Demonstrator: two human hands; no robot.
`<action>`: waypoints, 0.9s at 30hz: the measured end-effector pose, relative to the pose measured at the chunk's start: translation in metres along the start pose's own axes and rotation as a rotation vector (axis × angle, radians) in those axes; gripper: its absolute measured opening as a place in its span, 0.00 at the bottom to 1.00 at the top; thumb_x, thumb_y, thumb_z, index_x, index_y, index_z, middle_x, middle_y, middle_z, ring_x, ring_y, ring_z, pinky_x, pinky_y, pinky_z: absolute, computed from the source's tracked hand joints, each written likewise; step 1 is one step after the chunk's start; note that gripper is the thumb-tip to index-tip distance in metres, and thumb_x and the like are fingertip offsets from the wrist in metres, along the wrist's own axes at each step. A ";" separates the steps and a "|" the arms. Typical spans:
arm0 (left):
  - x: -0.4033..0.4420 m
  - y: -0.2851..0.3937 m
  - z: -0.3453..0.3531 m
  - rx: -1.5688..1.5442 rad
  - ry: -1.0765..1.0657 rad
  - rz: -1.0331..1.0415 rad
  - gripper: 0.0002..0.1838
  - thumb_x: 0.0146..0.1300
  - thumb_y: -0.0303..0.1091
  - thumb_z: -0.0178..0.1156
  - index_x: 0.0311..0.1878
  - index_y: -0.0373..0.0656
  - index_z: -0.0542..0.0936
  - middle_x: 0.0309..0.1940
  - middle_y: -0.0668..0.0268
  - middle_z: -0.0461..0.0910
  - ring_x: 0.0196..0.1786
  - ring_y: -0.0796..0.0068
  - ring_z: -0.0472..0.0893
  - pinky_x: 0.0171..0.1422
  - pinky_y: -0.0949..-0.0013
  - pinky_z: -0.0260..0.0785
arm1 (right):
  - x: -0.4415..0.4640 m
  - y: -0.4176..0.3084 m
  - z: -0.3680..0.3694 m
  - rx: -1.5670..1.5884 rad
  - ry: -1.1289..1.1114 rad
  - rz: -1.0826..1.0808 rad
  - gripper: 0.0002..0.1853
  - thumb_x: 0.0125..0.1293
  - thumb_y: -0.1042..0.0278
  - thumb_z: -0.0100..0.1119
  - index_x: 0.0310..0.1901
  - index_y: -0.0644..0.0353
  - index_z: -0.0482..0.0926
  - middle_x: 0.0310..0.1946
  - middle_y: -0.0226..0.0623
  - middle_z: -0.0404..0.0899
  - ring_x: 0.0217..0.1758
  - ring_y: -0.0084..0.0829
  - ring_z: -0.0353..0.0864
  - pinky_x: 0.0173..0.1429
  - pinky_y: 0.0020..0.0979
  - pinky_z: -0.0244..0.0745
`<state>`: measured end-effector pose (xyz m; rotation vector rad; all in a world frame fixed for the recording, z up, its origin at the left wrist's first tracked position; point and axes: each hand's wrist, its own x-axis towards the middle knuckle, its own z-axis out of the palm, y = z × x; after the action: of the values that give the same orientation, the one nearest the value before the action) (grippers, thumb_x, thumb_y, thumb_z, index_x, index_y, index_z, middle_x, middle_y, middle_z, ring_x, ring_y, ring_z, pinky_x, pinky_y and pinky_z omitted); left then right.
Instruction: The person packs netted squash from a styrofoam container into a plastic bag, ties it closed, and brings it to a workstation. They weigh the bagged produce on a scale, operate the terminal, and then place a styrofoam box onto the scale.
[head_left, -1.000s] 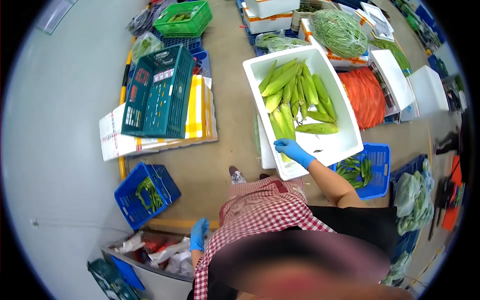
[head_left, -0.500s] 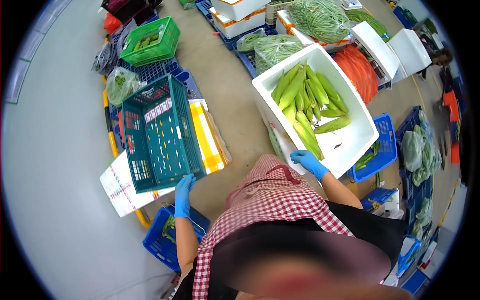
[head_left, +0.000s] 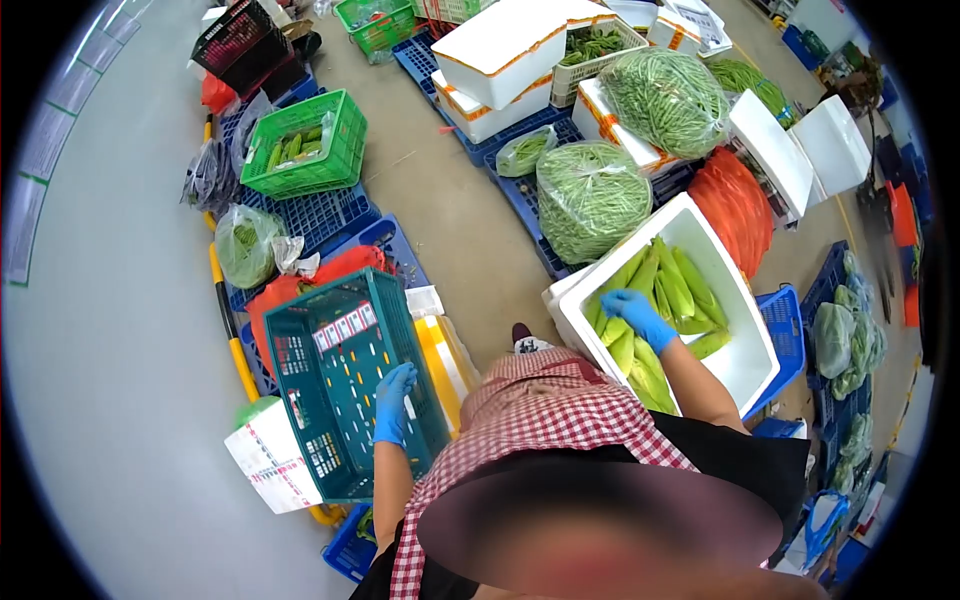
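Note:
Several green corn cobs in their husks (head_left: 680, 283) lie in a white foam box (head_left: 752, 335) on the right. My right hand (head_left: 640, 318), in a blue glove, is over the cobs with its fingers stretched out, close to the husks; whether the fingertips touch them I cannot tell. On the left stands a dark green plastic crate (head_left: 350, 395) with holes in its floor and nothing lying in it. My left hand (head_left: 395, 403), also gloved in blue, hovers over the crate near its right wall, fingers loosely apart and holding nothing.
Large bags of green beans (head_left: 592, 203) sit beyond the foam box, beside an orange-red net sack (head_left: 732, 212). A bright green crate (head_left: 335, 150) stands on blue pallets at the far left. Under the dark green crate is a yellow-taped foam box (head_left: 440, 355).
My right hand has moved from the foam box's near edge to over the corn. My left hand has gone from the crate's near corner to over its inside. The view has shifted.

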<state>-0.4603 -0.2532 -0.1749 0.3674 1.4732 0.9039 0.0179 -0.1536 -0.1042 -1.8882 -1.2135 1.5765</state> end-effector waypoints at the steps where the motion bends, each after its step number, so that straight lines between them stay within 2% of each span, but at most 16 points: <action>1: 0.009 0.010 0.003 -0.004 -0.007 -0.061 0.14 0.62 0.37 0.52 0.46 0.38 0.78 0.38 0.66 0.80 0.39 0.79 0.78 0.43 0.79 0.66 | 0.018 -0.025 0.002 -0.004 0.012 -0.034 0.14 0.58 0.64 0.56 0.42 0.66 0.77 0.32 0.33 0.78 0.34 0.22 0.75 0.39 0.23 0.69; 3: 0.025 0.032 0.016 0.029 -0.047 -0.098 0.14 0.61 0.37 0.53 0.45 0.40 0.78 0.37 0.67 0.80 0.39 0.81 0.77 0.42 0.80 0.65 | 0.045 -0.077 0.017 0.059 0.051 -0.131 0.14 0.59 0.67 0.55 0.42 0.69 0.76 0.33 0.34 0.78 0.35 0.23 0.75 0.43 0.24 0.70; 4: 0.022 0.041 0.025 0.030 -0.058 -0.117 0.14 0.61 0.36 0.53 0.45 0.40 0.78 0.37 0.68 0.80 0.38 0.82 0.77 0.42 0.80 0.65 | 0.062 -0.082 0.016 -0.024 -0.004 -0.156 0.14 0.59 0.68 0.55 0.43 0.69 0.76 0.35 0.35 0.78 0.37 0.23 0.76 0.44 0.24 0.71; 6: 0.043 0.073 0.041 -0.022 -0.098 -0.158 0.13 0.61 0.35 0.53 0.44 0.40 0.78 0.37 0.68 0.80 0.37 0.82 0.77 0.41 0.80 0.65 | 0.094 -0.100 0.028 0.051 -0.031 -0.119 0.14 0.59 0.69 0.55 0.44 0.68 0.76 0.34 0.34 0.78 0.36 0.23 0.76 0.43 0.23 0.71; 8: 0.076 0.106 0.050 -0.037 -0.130 -0.202 0.13 0.61 0.35 0.53 0.44 0.39 0.79 0.37 0.68 0.80 0.37 0.82 0.77 0.41 0.81 0.65 | 0.125 -0.104 0.039 0.165 0.047 -0.071 0.13 0.57 0.68 0.55 0.42 0.66 0.77 0.32 0.32 0.78 0.34 0.22 0.74 0.41 0.24 0.71; 9: 0.099 0.122 0.051 -0.073 -0.225 -0.190 0.13 0.60 0.36 0.54 0.44 0.39 0.79 0.36 0.68 0.80 0.36 0.84 0.76 0.39 0.82 0.65 | 0.131 -0.117 0.043 0.218 0.061 -0.009 0.13 0.57 0.68 0.55 0.42 0.66 0.77 0.31 0.32 0.77 0.32 0.22 0.74 0.39 0.25 0.71; 12: 0.158 0.169 0.052 -0.015 -0.256 -0.154 0.13 0.59 0.36 0.55 0.44 0.40 0.79 0.35 0.68 0.80 0.37 0.81 0.78 0.40 0.80 0.66 | 0.168 -0.112 0.048 0.320 0.146 0.071 0.12 0.57 0.68 0.55 0.40 0.65 0.77 0.30 0.32 0.77 0.30 0.22 0.73 0.38 0.24 0.70; 14: 0.207 0.198 0.037 0.039 -0.163 -0.072 0.14 0.59 0.37 0.55 0.45 0.40 0.78 0.36 0.68 0.81 0.37 0.81 0.78 0.40 0.80 0.65 | 0.189 -0.122 0.055 0.388 0.218 0.120 0.13 0.57 0.66 0.56 0.41 0.65 0.76 0.29 0.31 0.76 0.28 0.22 0.73 0.34 0.23 0.69; 16: 0.241 0.241 0.028 0.037 -0.168 -0.014 0.14 0.59 0.37 0.54 0.46 0.40 0.78 0.37 0.68 0.81 0.37 0.82 0.78 0.39 0.81 0.64 | 0.221 -0.136 0.059 0.477 0.268 0.140 0.15 0.57 0.65 0.57 0.42 0.66 0.75 0.28 0.32 0.75 0.28 0.22 0.73 0.33 0.23 0.69; 17: 0.255 0.260 0.025 0.045 -0.162 -0.016 0.15 0.60 0.37 0.54 0.46 0.41 0.78 0.37 0.68 0.81 0.37 0.82 0.77 0.39 0.81 0.64 | 0.238 -0.143 0.058 0.436 0.277 0.180 0.20 0.56 0.63 0.59 0.46 0.68 0.73 0.28 0.32 0.75 0.28 0.22 0.73 0.32 0.21 0.68; 20: 0.279 0.297 0.015 0.108 -0.094 0.007 0.15 0.60 0.40 0.53 0.46 0.42 0.78 0.37 0.68 0.80 0.38 0.79 0.77 0.42 0.77 0.66 | 0.286 -0.184 0.053 0.312 0.230 0.207 0.29 0.55 0.58 0.60 0.56 0.63 0.66 0.34 0.34 0.76 0.35 0.24 0.75 0.38 0.24 0.70; 23: 0.315 0.307 0.008 0.094 -0.077 -0.043 0.15 0.59 0.40 0.53 0.46 0.42 0.77 0.38 0.68 0.80 0.40 0.77 0.77 0.44 0.75 0.65 | 0.347 -0.238 0.051 0.279 0.372 0.187 0.33 0.52 0.57 0.63 0.56 0.69 0.64 0.40 0.39 0.75 0.35 0.27 0.73 0.37 0.25 0.69; 24: 0.320 0.308 0.011 0.027 -0.027 -0.074 0.13 0.58 0.36 0.56 0.43 0.41 0.79 0.35 0.67 0.80 0.36 0.79 0.77 0.38 0.78 0.64 | 0.372 -0.257 0.047 0.267 0.418 0.175 0.35 0.51 0.57 0.64 0.56 0.70 0.64 0.41 0.41 0.75 0.35 0.28 0.73 0.36 0.26 0.69; 25: 0.316 0.303 0.013 -0.031 -0.011 -0.100 0.13 0.57 0.36 0.56 0.42 0.41 0.79 0.34 0.67 0.80 0.36 0.78 0.77 0.37 0.79 0.64 | 0.397 -0.276 0.040 0.323 0.364 0.199 0.42 0.49 0.55 0.65 0.59 0.74 0.57 0.50 0.46 0.72 0.46 0.33 0.73 0.46 0.27 0.70; 26: 0.316 0.303 0.018 -0.078 -0.004 -0.128 0.12 0.57 0.36 0.57 0.42 0.41 0.79 0.34 0.68 0.80 0.35 0.78 0.77 0.36 0.80 0.63 | 0.438 -0.269 0.034 0.317 0.441 0.140 0.47 0.48 0.53 0.65 0.62 0.76 0.52 0.56 0.50 0.66 0.55 0.38 0.70 0.55 0.29 0.66; 27: 0.320 0.298 0.020 -0.167 0.009 -0.197 0.12 0.57 0.36 0.56 0.41 0.41 0.79 0.34 0.68 0.80 0.35 0.79 0.76 0.36 0.80 0.63 | 0.466 -0.281 0.022 0.333 0.433 0.154 0.51 0.48 0.51 0.66 0.64 0.71 0.46 0.60 0.53 0.59 0.59 0.43 0.64 0.58 0.36 0.63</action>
<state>-0.5745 0.1692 -0.1814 0.0934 1.4036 0.8632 -0.1098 0.3716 -0.1721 -1.9904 -0.5958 1.2505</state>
